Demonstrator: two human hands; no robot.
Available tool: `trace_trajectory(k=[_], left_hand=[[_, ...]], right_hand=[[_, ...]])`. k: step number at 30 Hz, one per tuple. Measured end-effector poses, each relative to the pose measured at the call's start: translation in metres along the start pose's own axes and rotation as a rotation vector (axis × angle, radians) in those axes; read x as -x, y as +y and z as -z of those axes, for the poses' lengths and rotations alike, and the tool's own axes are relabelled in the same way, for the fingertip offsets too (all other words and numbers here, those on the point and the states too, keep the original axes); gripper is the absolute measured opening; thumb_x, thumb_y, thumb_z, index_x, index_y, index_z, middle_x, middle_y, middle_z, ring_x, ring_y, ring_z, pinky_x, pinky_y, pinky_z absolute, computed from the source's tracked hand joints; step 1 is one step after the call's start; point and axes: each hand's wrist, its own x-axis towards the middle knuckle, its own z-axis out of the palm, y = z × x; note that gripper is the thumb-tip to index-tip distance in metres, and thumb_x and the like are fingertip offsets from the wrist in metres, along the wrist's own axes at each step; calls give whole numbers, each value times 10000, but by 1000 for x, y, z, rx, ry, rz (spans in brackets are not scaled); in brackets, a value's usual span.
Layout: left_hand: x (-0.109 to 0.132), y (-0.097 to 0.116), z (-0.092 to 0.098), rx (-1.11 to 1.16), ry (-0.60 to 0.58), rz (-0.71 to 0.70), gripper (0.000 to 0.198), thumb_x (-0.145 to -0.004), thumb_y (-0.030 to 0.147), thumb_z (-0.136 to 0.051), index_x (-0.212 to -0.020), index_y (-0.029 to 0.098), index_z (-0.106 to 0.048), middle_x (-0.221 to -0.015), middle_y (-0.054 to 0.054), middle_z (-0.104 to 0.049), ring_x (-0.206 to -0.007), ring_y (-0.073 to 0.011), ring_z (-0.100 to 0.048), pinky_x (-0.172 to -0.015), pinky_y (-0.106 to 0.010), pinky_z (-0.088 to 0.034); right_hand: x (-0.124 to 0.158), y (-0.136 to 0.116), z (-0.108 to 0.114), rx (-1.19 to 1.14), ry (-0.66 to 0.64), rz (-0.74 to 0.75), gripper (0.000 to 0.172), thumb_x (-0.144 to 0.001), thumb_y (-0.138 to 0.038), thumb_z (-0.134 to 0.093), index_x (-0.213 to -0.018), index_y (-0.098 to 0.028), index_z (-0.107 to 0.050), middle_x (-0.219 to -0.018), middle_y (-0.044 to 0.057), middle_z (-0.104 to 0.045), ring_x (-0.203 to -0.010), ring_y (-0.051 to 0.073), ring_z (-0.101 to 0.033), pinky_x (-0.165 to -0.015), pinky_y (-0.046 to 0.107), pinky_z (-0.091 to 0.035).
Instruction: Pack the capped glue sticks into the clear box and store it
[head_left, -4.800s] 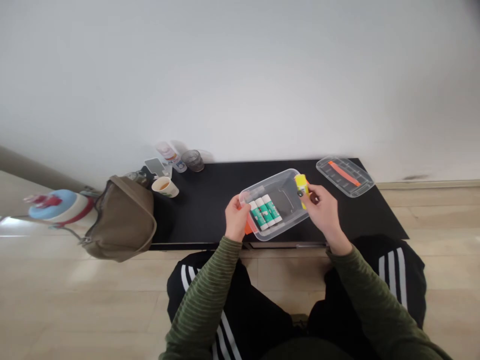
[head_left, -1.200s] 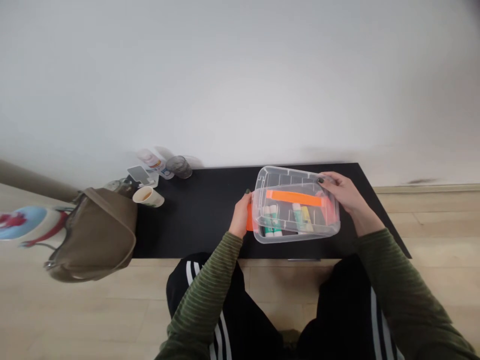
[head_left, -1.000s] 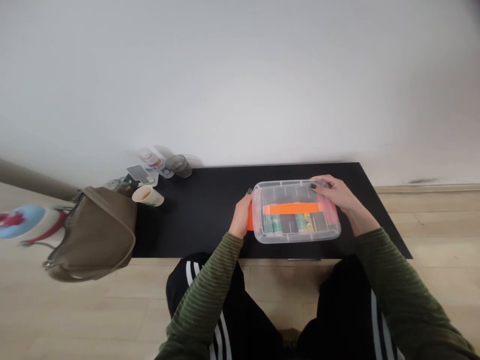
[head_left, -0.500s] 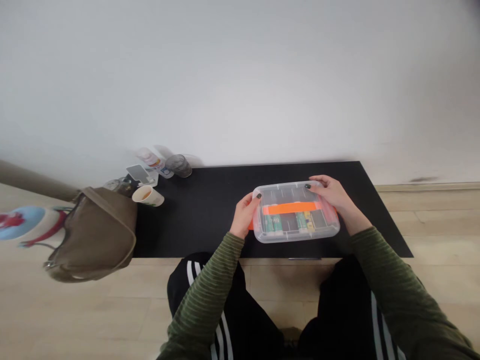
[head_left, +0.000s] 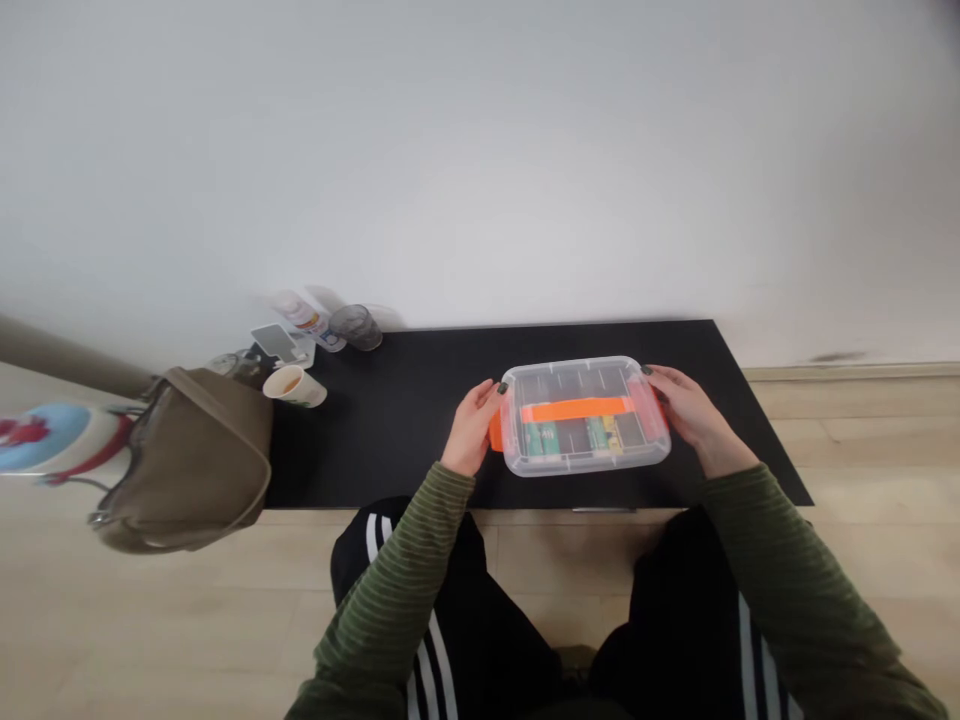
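Observation:
A clear plastic box (head_left: 585,445) sits on the black table with its clear lid (head_left: 570,375) on top. An orange strip (head_left: 576,408) lies across the lid. Through the plastic, green-labelled glue sticks (head_left: 541,438) and a yellow item (head_left: 616,432) show, partly hidden by the strip. My left hand (head_left: 471,428) grips the box's left end beside an orange latch (head_left: 496,430). My right hand (head_left: 694,418) holds the right end, its fingertips on the lid's corner.
The black table (head_left: 390,460) ends at a white wall. Toward its far left stand a paper cup (head_left: 294,386), a dark glass (head_left: 355,327), a phone (head_left: 272,342) and a spray can (head_left: 298,312). A brown bag (head_left: 187,462) hangs over the left edge.
The lid now sits square on the box. My right hand has slid from the top of the lid to the box's right end, and my left hand has moved down beside the orange latch.

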Motion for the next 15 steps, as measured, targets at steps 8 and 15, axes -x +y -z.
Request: trace_trajectory(k=[8, 15], left_hand=[[25, -5, -7, 23, -188, 90, 507, -746, 406, -779, -1150, 131, -645, -960, -110, -723, -889, -245, -692, -845, -368, -546], [32, -11, -9, 36, -173, -13, 804, -692, 219, -773, -1425, 237, -444, -1349, -99, -582, -1248, -281, -549, -1089, -432, -426]], right_hand=[[20, 2, 10, -81, -213, -155, 268, -758, -484, -709, -789, -226, -641, -758, 22, -702, -672, 187, -648, -625, 321, -564], [41, 7, 7, -169, -347, -255, 370, -791, -480, -710, -990, -168, -705, -962, 107, -753, -873, 247, -709, -809, 373, -576]])
